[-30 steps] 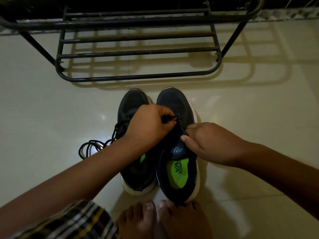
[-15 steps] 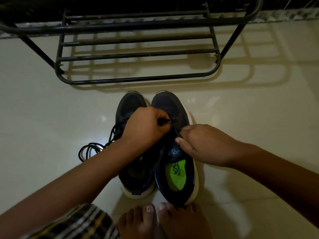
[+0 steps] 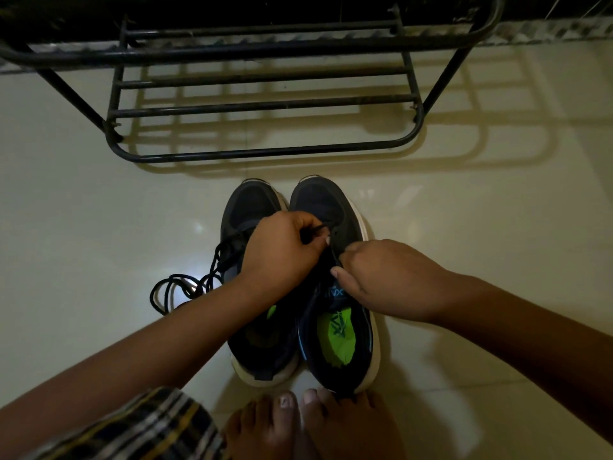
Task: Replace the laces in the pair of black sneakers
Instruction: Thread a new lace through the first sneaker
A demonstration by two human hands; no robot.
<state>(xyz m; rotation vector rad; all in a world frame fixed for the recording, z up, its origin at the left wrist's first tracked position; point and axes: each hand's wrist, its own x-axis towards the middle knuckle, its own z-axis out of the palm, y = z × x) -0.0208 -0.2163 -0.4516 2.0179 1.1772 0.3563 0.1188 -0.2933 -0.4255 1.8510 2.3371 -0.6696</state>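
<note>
Two black sneakers with white soles stand side by side on the floor, toes pointing away from me. The right sneaker [image 3: 335,207] shows a green insole. My left hand [image 3: 282,250] reaches across the left sneaker [image 3: 247,207] and pinches a black lace [image 3: 318,229] at the right sneaker's front eyelets. My right hand [image 3: 381,277] grips the right sneaker's tongue area, thumb pointing left. A loose black lace [image 3: 179,287] trails from the left sneaker and coils on the floor to its left.
A black metal shoe rack [image 3: 265,107] stands on the cream tiled floor just beyond the toes. My bare feet [image 3: 315,423] touch the sneakers' heels. A checked cloth [image 3: 142,426] covers my left knee at the bottom left.
Both hands stay at the right sneaker's eyelets. My left hand's fingers have shifted slightly and a small loop of lace now shows above its thumb.
</note>
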